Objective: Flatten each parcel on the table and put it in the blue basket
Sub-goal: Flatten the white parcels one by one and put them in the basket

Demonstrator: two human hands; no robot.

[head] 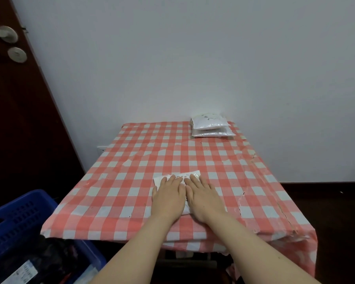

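A white parcel with a printed label lies on the red-and-white checked table, near the front middle. My left hand and my right hand press flat on it side by side, fingers straight, covering most of it. Two more white parcels sit stacked at the table's far right corner against the wall. The blue basket stands on the floor at the lower left, with dark and labelled parcels inside it.
A dark wooden door with a metal handle is on the left. A white wall runs behind the table. The tablecloth is torn along the right edge. Dark floor lies to the right.
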